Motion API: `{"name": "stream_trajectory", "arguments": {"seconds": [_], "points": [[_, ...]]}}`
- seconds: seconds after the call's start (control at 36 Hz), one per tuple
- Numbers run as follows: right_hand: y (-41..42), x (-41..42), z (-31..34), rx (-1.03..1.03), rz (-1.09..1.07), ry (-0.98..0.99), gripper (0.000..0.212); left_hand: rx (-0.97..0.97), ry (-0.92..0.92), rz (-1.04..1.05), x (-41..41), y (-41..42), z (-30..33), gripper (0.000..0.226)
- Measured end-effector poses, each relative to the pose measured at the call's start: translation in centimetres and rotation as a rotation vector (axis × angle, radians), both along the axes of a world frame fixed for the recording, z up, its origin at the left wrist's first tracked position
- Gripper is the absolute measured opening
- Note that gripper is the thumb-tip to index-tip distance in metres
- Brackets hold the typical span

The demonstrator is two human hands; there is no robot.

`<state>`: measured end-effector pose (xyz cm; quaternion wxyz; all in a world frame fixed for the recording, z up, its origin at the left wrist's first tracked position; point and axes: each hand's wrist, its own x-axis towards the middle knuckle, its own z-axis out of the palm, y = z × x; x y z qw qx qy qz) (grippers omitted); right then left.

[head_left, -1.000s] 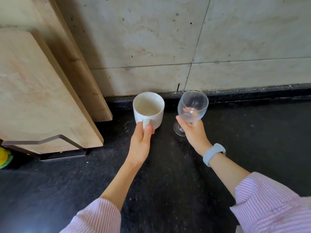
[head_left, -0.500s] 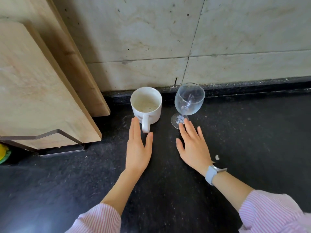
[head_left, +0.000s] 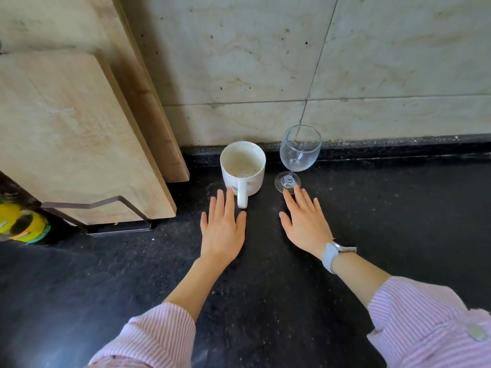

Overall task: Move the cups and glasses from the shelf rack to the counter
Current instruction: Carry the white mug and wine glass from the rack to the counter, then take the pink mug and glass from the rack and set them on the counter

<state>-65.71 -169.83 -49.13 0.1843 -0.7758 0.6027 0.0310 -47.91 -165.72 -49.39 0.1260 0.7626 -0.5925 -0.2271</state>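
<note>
The left hand (head_left: 222,229) lies flat on the dark desk (head_left: 398,221), fingers straight and slightly spread, holding nothing; its longest fingertips reach just beside the handle of the white mug (head_left: 243,168), and whether they touch it cannot be told. The right hand (head_left: 305,224) is flat too, fingers straight and fanned, palm down, with fingertips at the foot of the wine glass (head_left: 299,152), right at its edge. A pale watch (head_left: 332,254) wraps the right wrist, and both arms wear pink striped sleeves (head_left: 425,322).

The white mug stands upright on the desk, handle turned toward the person, its inside stained with specks. The wine glass stands upright just to the right of the mug, apart from it, clear and empty. Both sit close to the tiled wall (head_left: 265,62) behind the mug.

Left of the mug, two wooden cutting boards (head_left: 79,128) stand on edge in a dark metal rack (head_left: 106,216), the farther one nearly reaching the mug. Far left of the mug, beyond the rack, a yellow and green object (head_left: 21,224) peeks in, too cut off to name.
</note>
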Motion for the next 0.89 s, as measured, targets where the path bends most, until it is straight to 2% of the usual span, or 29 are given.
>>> {"name": "stream_trajectory", "arguments": {"seconds": [0.17,0.31,0.47,0.67,0.89], "points": [[3.2,1.8,3.6,0.034,0.038,-0.075,0.05,0.082,-0.154,-0.03,2.6,2.8,3.2,0.058],[5.5,5.5,9.2,-0.092,0.168,-0.228,0.035,-0.014,-0.244,-0.035,6.5,6.7,8.0,0.055],[10.0,13.7,16.2,-0.219,0.427,-0.34,0.033,-0.17,-0.397,0.116,13.3,15.6,15.8,0.048],[23.6,24.2,22.3,-0.228,0.75,-0.473,0.034,-0.224,-0.498,0.476,20.3,35.0,23.6,0.042],[48.6,31.9,26.6,-0.17,1.107,-0.593,0.033,-0.165,-0.597,0.901,20.3,65.1,27.5,0.037]]}}
